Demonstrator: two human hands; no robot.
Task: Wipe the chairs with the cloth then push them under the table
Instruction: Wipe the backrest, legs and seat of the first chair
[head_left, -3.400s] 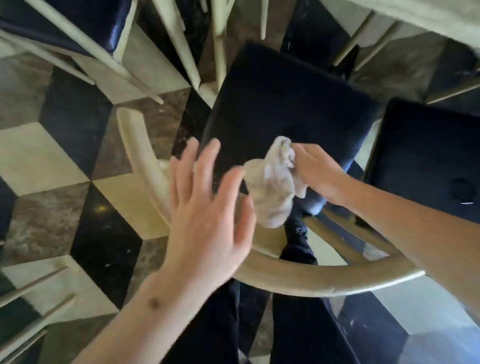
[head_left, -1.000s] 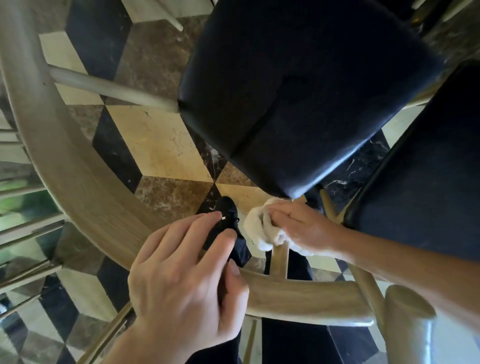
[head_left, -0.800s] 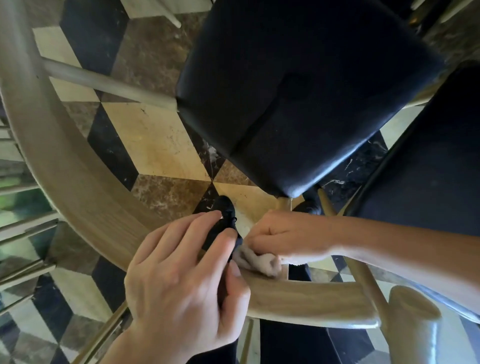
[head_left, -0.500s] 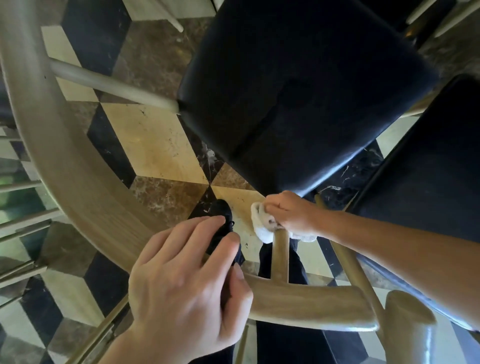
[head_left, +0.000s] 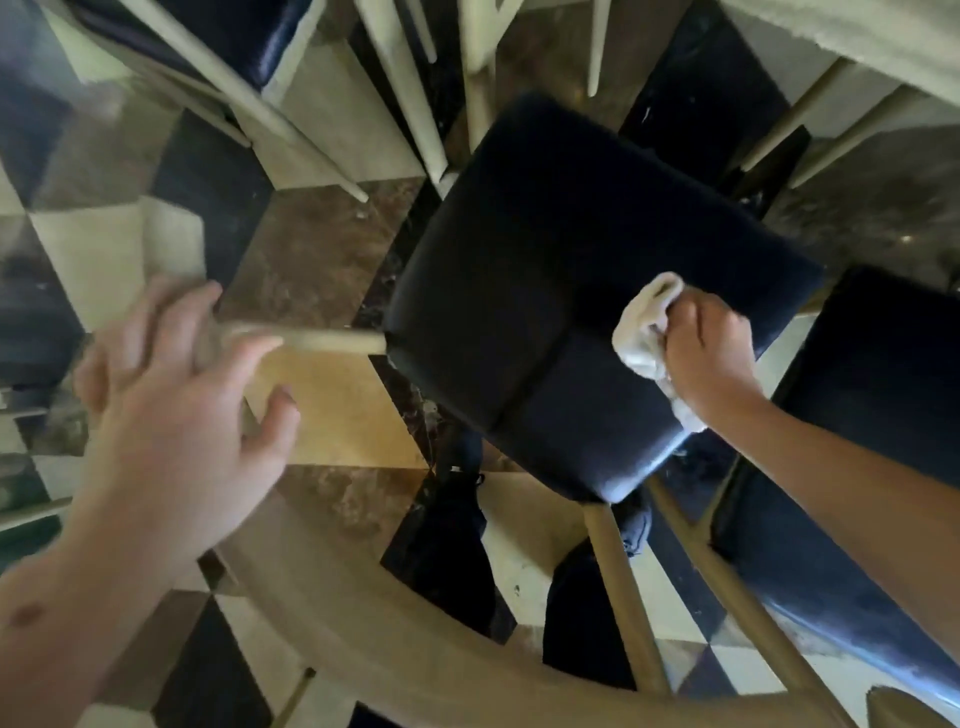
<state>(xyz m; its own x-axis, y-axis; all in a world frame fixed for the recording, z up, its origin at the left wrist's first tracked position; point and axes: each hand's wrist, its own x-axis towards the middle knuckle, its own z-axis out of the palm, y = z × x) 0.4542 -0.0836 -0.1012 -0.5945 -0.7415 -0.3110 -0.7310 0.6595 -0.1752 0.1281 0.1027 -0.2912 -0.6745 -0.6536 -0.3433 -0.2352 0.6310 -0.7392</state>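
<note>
Right hand (head_left: 709, 353) pinches the cloth (head_left: 644, 332) in a curled grip. The bunched cloth sits on the dark seat (head_left: 545, 312) of the near chair, toward its right edge. Half a second ago this hand worked the cloth on a spindle below the back rail; it is now up on the cushion. Judgement: wiping has shifted from the frame to the seat.

Left hand (head_left: 176, 415) is off the back rail (head_left: 395, 618), which it gripped a moment ago. Grip now spread, fingers apart, holding nothing. The hand is blurred, over the left side rung (head_left: 337, 340); whether it touches the rung cannot be told.

View is higher and wider than a second ago. A second dark seat (head_left: 883, 364) lies just beside the first, on the right. Pale chair legs (head_left: 400, 93) and the desk edge (head_left: 857, 36) show at top. Floor (head_left: 322, 249) is checked marble.

Status, judged: first chair still in wiping; no sign either chair is pushed in. The near chair's front edge lies near the legs at top, well short of the desk. The second chair is untouched by the cloth at this moment.

Risk: with the left hand off the rail, the chair may slide under wiping pressure.
</note>
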